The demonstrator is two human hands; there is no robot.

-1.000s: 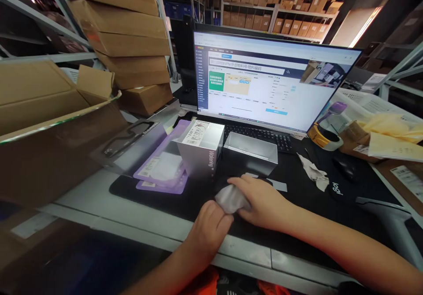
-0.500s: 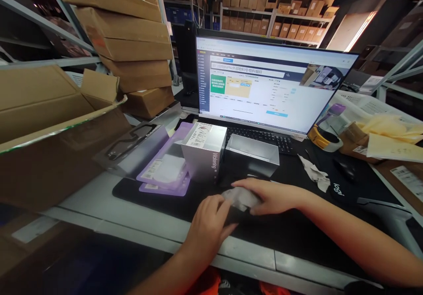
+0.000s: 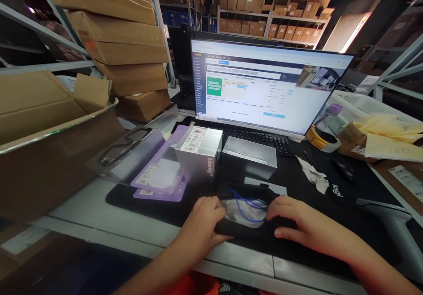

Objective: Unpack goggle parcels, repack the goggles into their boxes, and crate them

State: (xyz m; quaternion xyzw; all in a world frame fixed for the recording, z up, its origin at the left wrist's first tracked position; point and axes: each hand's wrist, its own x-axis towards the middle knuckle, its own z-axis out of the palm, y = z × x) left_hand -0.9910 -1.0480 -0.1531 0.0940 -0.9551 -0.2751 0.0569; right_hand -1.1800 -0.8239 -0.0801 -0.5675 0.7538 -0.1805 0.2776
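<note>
A crumpled, greyish see-through pouch point(image 3: 243, 215) with a loose blue cord point(image 3: 246, 193) across it lies low over the black desk mat, between my hands. My left hand point(image 3: 206, 220) has its curled fingers on the pouch's left edge, thumb lower down. At the right end, my right hand point(image 3: 292, 215) grips with bent fingers, its thumb below. Dark material around the pouch blends into the mat, so its outline is unclear. Just behind lies a flat pale card-like piece point(image 3: 274, 187) with a dark notch. Beyond it are an open silvery box tray point(image 3: 253, 156) and a standing grey labelled box point(image 3: 198, 158).
Purple flat packages point(image 3: 160, 193) and a clear-sided box point(image 3: 125, 154) lie left, beside a large open carton point(image 3: 59, 132). A monitor point(image 3: 264, 88) and keyboard point(image 3: 280, 145) stand behind. Crumpled paper point(image 3: 313, 174), a mouse point(image 3: 342, 169) and a grey handheld device point(image 3: 386, 220) are right.
My hands have moved apart, and the pouch between them is spread out, with its blue cord now showing. The pale card behind it is more exposed. The view has shifted slightly.
</note>
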